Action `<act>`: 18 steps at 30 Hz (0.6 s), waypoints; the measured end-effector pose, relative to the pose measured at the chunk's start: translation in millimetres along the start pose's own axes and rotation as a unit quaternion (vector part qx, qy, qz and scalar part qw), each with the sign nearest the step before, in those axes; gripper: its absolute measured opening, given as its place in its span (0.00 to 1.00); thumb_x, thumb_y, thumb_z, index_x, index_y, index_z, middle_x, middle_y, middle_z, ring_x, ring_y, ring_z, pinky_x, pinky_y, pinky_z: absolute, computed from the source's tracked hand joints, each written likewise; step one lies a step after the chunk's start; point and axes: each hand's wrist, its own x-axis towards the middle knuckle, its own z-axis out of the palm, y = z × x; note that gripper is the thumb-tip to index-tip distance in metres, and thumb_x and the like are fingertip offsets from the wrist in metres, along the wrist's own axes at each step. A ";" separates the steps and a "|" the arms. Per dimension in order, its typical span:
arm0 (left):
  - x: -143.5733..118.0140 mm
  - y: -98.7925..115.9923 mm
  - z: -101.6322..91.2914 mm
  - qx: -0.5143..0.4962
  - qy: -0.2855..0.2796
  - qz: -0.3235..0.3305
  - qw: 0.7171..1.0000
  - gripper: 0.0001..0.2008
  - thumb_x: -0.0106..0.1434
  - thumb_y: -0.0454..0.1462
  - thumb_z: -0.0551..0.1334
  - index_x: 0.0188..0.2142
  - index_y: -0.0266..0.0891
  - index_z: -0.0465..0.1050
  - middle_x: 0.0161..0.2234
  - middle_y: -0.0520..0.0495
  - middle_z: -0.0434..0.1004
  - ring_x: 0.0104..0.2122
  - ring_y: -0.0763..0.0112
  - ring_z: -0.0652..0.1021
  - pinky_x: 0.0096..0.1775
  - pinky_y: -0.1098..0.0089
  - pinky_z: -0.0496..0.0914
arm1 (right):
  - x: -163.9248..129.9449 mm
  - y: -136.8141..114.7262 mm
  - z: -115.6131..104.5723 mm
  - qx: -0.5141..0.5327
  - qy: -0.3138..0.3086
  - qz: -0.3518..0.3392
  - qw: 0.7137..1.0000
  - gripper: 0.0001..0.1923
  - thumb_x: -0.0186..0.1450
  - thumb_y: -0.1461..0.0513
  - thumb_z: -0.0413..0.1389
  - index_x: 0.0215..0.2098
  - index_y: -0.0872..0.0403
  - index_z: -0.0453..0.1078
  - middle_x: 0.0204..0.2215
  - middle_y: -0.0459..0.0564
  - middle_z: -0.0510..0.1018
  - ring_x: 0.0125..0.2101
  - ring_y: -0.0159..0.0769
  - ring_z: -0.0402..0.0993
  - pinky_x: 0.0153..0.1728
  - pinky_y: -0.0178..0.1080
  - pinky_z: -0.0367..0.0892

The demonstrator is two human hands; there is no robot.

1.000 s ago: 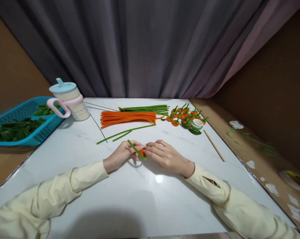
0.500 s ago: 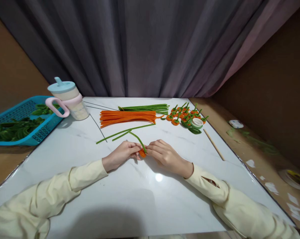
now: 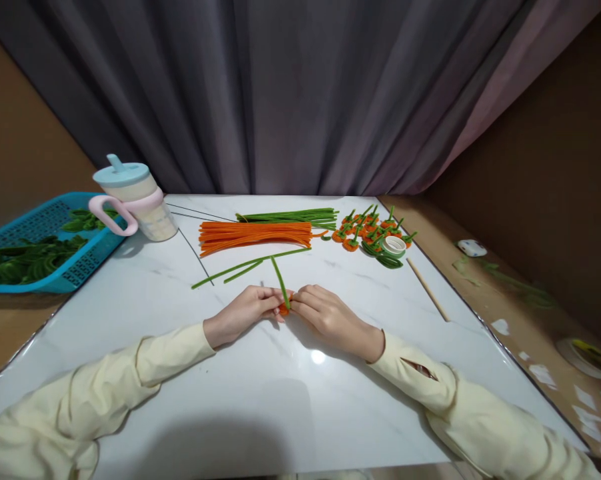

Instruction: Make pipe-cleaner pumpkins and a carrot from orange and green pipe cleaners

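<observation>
Between my two hands is a small orange pipe-cleaner pumpkin, mostly covered by fingers. My left hand pinches it from the left. A green pipe cleaner rises from it and leans toward the back. My right hand has its fingertips closed at the pumpkin's right side, where the green stem meets it; the exact grip is hidden. Just behind my hands lie loose green pipe cleaners. Farther back are a bundle of orange pipe cleaners and a bundle of green pipe cleaners.
Several finished orange pumpkins with green stems stand at the back right, beside a white ring and green coils. A wooden stick lies right. At left are a tumbler and a blue basket of green pieces.
The green pipe cleaner has swung to the right and stands more upright. Both hands remain at the pumpkin with only slight finger movement.
</observation>
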 end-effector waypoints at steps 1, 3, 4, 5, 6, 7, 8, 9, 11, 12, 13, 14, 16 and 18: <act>-0.2 0.7 -0.1 0.007 -0.003 0.003 1.000 0.10 0.55 0.40 0.64 0.27 0.33 0.72 0.28 0.48 0.71 0.26 0.73 0.72 0.36 0.67 0.68 | -0.2 -0.1 -0.1 0.001 0.007 -0.004 1.000 0.11 0.69 0.69 0.45 0.36 0.61 0.69 0.34 0.56 0.75 0.34 0.38 0.66 0.34 0.40 0.66; -0.5 2.7 -0.7 0.035 -0.003 0.026 0.999 0.11 0.57 0.41 0.62 0.26 0.34 0.71 0.29 0.48 0.71 0.29 0.73 0.72 0.38 0.67 0.67 | -0.1 -0.3 -0.9 0.008 0.023 -0.009 1.000 0.11 0.68 0.70 0.45 0.36 0.61 0.69 0.33 0.57 0.75 0.34 0.38 0.66 0.34 0.40 0.67; -0.8 3.9 -1.1 0.055 0.000 0.043 0.998 0.11 0.58 0.41 0.61 0.26 0.34 0.71 0.30 0.48 0.71 0.30 0.72 0.71 0.39 0.68 0.67 | 0.1 -0.5 -1.7 0.012 0.032 -0.011 0.999 0.10 0.68 0.70 0.45 0.37 0.62 0.69 0.34 0.57 0.75 0.34 0.38 0.66 0.34 0.40 0.67; -1.0 5.1 -1.6 0.075 0.003 0.060 0.995 0.11 0.60 0.41 0.60 0.27 0.35 0.71 0.31 0.48 0.71 0.32 0.72 0.71 0.40 0.69 0.66 | 0.4 -0.6 -2.6 0.016 0.041 -0.013 0.999 0.10 0.68 0.70 0.45 0.38 0.62 0.68 0.34 0.57 0.76 0.34 0.38 0.66 0.34 0.40 0.67; -1.1 6.4 -2.1 0.091 0.002 0.073 0.993 0.11 0.60 0.41 0.60 0.28 0.35 0.71 0.32 0.48 0.71 0.33 0.71 0.71 0.40 0.69 0.66 | 0.7 -0.8 -3.5 0.020 0.050 -0.016 0.998 0.11 0.68 0.71 0.44 0.39 0.62 0.68 0.35 0.57 0.76 0.34 0.38 0.67 0.34 0.40 0.68; -1.2 7.5 -2.5 0.096 -0.004 0.078 0.992 0.10 0.61 0.40 0.60 0.29 0.35 0.71 0.32 0.48 0.71 0.34 0.71 0.71 0.41 0.69 0.66 | 0.9 -0.8 -4.3 0.024 0.057 -0.020 0.998 0.11 0.68 0.71 0.44 0.40 0.62 0.68 0.35 0.58 0.76 0.34 0.38 0.67 0.34 0.40 0.68; -1.2 8.4 -2.9 0.086 -0.018 0.070 0.994 0.09 0.61 0.40 0.60 0.31 0.35 0.71 0.33 0.48 0.72 0.35 0.70 0.71 0.41 0.69 0.66 | 1.0 -0.9 -4.9 0.026 0.063 -0.024 0.997 0.11 0.68 0.71 0.44 0.40 0.61 0.68 0.35 0.58 0.76 0.35 0.39 0.67 0.34 0.40 0.68; -1.1 9.1 -3.1 0.065 -0.037 0.053 0.996 0.09 0.60 0.41 0.61 0.33 0.36 0.71 0.34 0.48 0.72 0.35 0.70 0.72 0.41 0.68 0.67 | 1.0 -0.8 -5.1 0.029 0.067 -0.030 0.997 0.10 0.68 0.71 0.44 0.40 0.61 0.68 0.35 0.57 0.76 0.35 0.39 0.67 0.35 0.41 0.68; -0.7 9.7 -3.5 0.015 -0.065 0.012 0.998 0.11 0.59 0.41 0.62 0.37 0.36 0.71 0.36 0.47 0.72 0.35 0.69 0.74 0.39 0.67 0.70 | 0.5 -0.5 -4.5 0.030 0.072 -0.039 0.996 0.10 0.68 0.70 0.44 0.39 0.61 0.68 0.34 0.57 0.76 0.36 0.39 0.68 0.35 0.41 0.68; -0.4 9.7 -3.6 -0.003 -0.067 -0.005 0.998 0.12 0.58 0.42 0.63 0.38 0.36 0.70 0.36 0.46 0.73 0.34 0.68 0.74 0.38 0.66 0.71 | 0.1 -0.3 -3.8 0.028 0.073 -0.041 0.996 0.10 0.68 0.70 0.44 0.38 0.60 0.67 0.34 0.57 0.76 0.36 0.39 0.68 0.35 0.41 0.68; -0.2 9.5 -3.7 -0.013 -0.064 -0.016 0.998 0.13 0.58 0.42 0.64 0.38 0.35 0.70 0.35 0.47 0.73 0.33 0.69 0.75 0.38 0.66 0.72 | -0.3 -0.2 -2.8 0.025 0.075 -0.041 0.996 0.10 0.68 0.70 0.44 0.38 0.60 0.67 0.34 0.57 0.76 0.35 0.39 0.68 0.35 0.41 0.68; 0.0 9.4 -3.8 -0.019 -0.056 -0.019 0.998 0.13 0.57 0.41 0.64 0.38 0.35 0.71 0.34 0.48 0.73 0.32 0.70 0.76 0.39 0.66 0.72 | -0.6 -0.2 -1.9 0.024 0.075 -0.036 0.996 0.10 0.68 0.70 0.44 0.38 0.59 0.67 0.34 0.57 0.76 0.35 0.39 0.68 0.34 0.41 0.68; 0.0 9.6 -3.5 -0.023 -0.035 -0.013 0.999 0.11 0.56 0.40 0.65 0.36 0.35 0.71 0.32 0.50 0.74 0.31 0.72 0.77 0.41 0.67 0.71 | -1.1 -0.6 -0.1 0.030 0.080 -0.016 0.996 0.09 0.68 0.70 0.46 0.38 0.58 0.67 0.34 0.56 0.77 0.34 0.38 0.69 0.33 0.40 0.67; -0.6 10.6 -2.4 -0.014 -0.017 -0.001 1.000 0.10 0.57 0.39 0.65 0.35 0.35 0.72 0.31 0.50 0.74 0.31 0.73 0.77 0.42 0.68 0.71 | -1.2 -1.5 1.2 0.057 0.086 0.016 0.995 0.07 0.67 0.69 0.48 0.39 0.58 0.67 0.33 0.55 0.77 0.34 0.38 0.70 0.33 0.40 0.67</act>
